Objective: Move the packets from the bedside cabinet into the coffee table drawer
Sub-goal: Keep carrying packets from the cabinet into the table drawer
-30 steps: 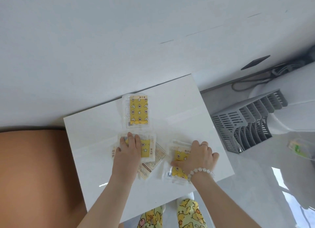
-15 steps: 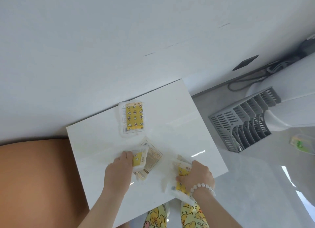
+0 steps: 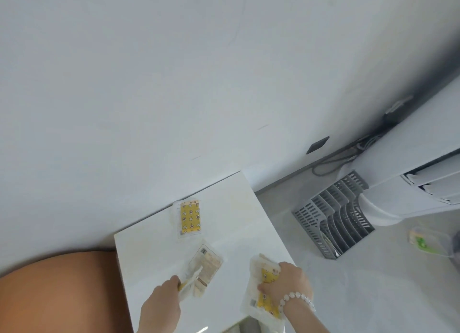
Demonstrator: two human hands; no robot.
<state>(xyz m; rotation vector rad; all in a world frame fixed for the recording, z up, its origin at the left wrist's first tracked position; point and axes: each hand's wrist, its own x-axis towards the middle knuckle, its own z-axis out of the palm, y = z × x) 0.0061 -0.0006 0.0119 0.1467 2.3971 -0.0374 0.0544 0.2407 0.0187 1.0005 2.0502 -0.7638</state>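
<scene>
The white bedside cabinet top (image 3: 231,223) carries clear packets with yellow duck-print inserts. One packet (image 3: 189,218) lies flat near the wall. Another packet (image 3: 207,263) lies face down, showing a beige label. My left hand (image 3: 163,300) pinches a packet (image 3: 190,281) at its edge, lifting it beside the face-down one. My right hand (image 3: 286,283), wearing a bead bracelet, grips a packet stack (image 3: 261,295) at the cabinet's front right edge. The coffee table drawer is not in view.
A tan rounded bed edge (image 3: 57,290) lies left of the cabinet. On the grey floor to the right stand a grey slotted rack (image 3: 331,220) and a white standing appliance (image 3: 403,173) with cables behind. A small green-white item (image 3: 423,240) lies far right.
Both hands went from pressing flat on packets to curling round them and pulling them toward the front edge. The face-down packet is uncovered. The camera tilted upward.
</scene>
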